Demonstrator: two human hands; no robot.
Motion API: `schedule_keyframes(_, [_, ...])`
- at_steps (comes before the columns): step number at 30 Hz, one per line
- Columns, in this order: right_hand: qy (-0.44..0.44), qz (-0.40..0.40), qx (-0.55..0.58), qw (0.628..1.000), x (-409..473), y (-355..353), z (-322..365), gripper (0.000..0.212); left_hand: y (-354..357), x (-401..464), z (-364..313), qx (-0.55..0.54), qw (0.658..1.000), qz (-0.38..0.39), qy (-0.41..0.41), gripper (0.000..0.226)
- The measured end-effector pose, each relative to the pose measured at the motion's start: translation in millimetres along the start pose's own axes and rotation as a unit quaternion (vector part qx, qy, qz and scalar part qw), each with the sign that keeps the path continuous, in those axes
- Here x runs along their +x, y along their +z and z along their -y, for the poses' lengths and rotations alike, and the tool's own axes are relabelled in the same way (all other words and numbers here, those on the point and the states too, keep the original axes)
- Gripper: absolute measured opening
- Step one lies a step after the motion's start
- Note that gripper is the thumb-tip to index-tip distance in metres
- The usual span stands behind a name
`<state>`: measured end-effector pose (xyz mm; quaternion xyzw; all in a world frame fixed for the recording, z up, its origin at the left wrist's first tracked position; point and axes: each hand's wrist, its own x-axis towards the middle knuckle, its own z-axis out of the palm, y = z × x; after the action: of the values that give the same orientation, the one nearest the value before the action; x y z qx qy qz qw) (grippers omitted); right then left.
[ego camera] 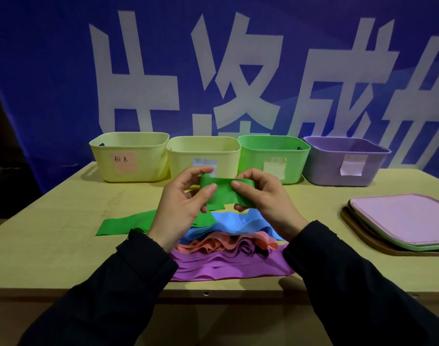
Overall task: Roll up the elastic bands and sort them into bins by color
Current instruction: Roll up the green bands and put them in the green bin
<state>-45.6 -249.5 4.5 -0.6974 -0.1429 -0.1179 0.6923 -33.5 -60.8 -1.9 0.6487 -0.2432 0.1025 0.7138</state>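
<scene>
Dark sleeves fill the bottom of the frame, and above them a loose heap of purple, salmon and blue elastic bands [228,248] is left on the pale wooden table [63,245], presumably awaiting their turn. At frame centre a flat green elastic band [223,193] is pinched by the left hand [181,208] and the right hand [265,196], thumbs on top, seemingly to start the roll; its tail trails left. The green plastic bin [273,156], upper centre-right, is judged its destination.
</scene>
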Motion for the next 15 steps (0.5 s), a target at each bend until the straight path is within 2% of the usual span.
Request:
schedule_keyframes(5, [-0.024, -0.021, -0.010, 0.999, 1.0, -2.2, 4.1, 0.007, -5.4, 2.3, 1.9, -0.014, 0.999, -0.039, -0.016, 0.026])
schedule_keyframes(10, [-0.022, -0.049, -0.012, 0.998, 3.7, -2.5, -0.4, 0.008, -3.3, -1.0, 2.2, -0.036, 0.999, -0.012, -0.002, 0.032])
schedule_keyframes(15, [-0.045, -0.060, -0.020, 0.997, 2.6, 2.3, -0.5, 0.008, -0.7, -0.5, 3.1, -0.006, 0.999, -0.019, 0.026, 0.023])
